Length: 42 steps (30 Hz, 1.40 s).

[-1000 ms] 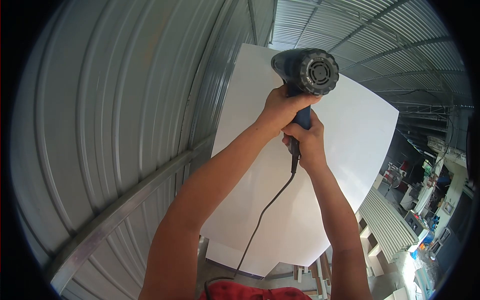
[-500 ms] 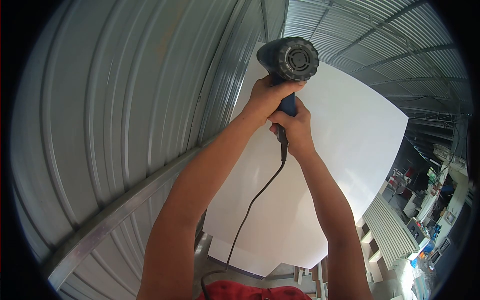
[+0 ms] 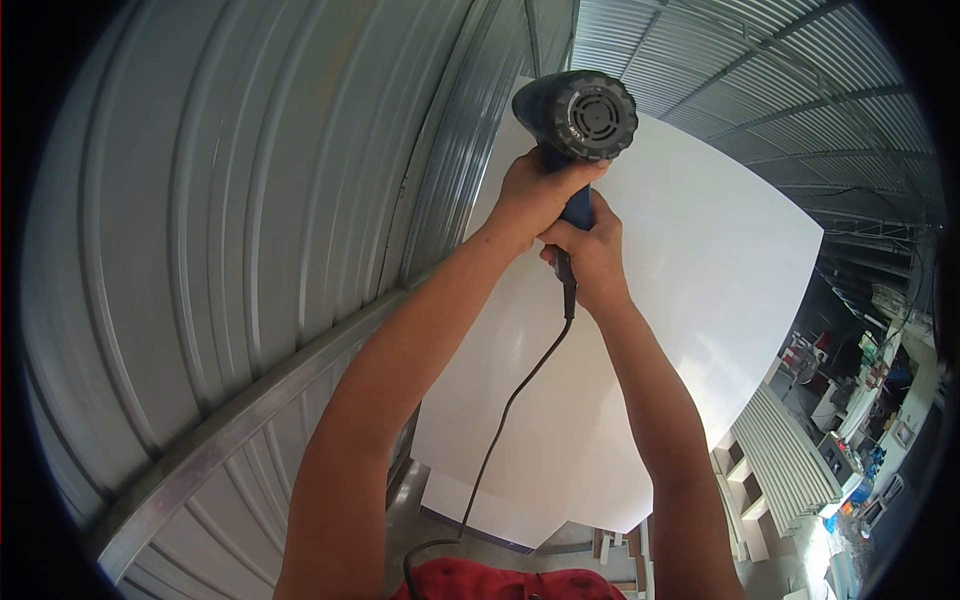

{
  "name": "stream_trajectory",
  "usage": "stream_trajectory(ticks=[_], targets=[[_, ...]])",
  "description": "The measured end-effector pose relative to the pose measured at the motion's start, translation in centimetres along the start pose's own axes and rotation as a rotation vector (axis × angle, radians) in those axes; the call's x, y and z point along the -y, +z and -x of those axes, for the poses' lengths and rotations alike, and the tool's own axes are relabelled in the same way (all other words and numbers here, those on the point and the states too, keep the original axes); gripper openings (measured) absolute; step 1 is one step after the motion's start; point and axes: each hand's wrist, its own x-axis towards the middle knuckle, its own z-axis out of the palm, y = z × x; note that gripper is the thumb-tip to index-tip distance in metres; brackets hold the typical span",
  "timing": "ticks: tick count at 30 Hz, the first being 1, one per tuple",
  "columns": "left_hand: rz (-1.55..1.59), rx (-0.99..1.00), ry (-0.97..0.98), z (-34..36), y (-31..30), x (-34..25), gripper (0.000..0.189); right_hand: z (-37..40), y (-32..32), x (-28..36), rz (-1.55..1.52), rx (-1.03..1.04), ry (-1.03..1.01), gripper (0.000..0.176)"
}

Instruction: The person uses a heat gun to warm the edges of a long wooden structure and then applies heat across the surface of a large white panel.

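A dark blue heat gun (image 3: 597, 113) with a round black vented back end is held up in front of a large white panel (image 3: 700, 270). My left hand (image 3: 537, 197) wraps around the upper part of its handle, just under the body. Lower on the same handle, my right hand (image 3: 592, 255) grips with its thumb across the front. From the base of the handle a black power cord (image 3: 500, 420) hangs down to my red clothing (image 3: 500, 580). The nozzle points away from me and is hidden.
On the left runs a ribbed metal wall (image 3: 230, 200) with a horizontal metal rail (image 3: 250, 405). At the lower right lie ribbed panels (image 3: 785, 455) and wooden frames (image 3: 740, 490), with cluttered shelves (image 3: 865, 450) beyond. A corrugated roof (image 3: 740, 70) spans above.
The view has shifted slightly, so the white panel sits a little further right. Both hands keep the same grip on the heat gun.
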Motion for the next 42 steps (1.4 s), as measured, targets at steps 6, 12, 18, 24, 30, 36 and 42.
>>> stream_trajectory(ticks=[6,12,18,24,30,36,42], targets=[[-0.343,-0.095,0.009,0.3,-0.2,0.7,0.062,0.6,0.3,-0.5,-0.047,0.012,-0.019,0.037],[-0.428,-0.109,-0.004,1.4,-0.1,1.8,0.057,1.6,-0.1,-1.5,-0.046,0.035,0.002,0.039],[-0.145,-0.102,0.047,5.1,0.7,4.2,0.058,4.7,-0.9,-3.7,-0.097,0.056,0.065,0.04],[-0.066,-0.127,0.021,8.2,0.8,6.9,0.063,7.4,-1.5,-6.2,-0.08,0.074,0.154,0.042],[-0.123,-0.181,-0.021,11.6,1.0,8.4,0.064,10.1,-1.9,-8.1,-0.037,0.102,0.173,0.046],[-0.163,-0.221,-0.075,14.3,0.9,9.9,0.065,12.3,-2.0,-9.4,-0.025,0.15,0.217,0.053],[-0.171,-0.233,-0.079,14.8,0.6,10.5,0.064,12.8,-1.7,-9.7,-0.019,0.161,0.234,0.052]])
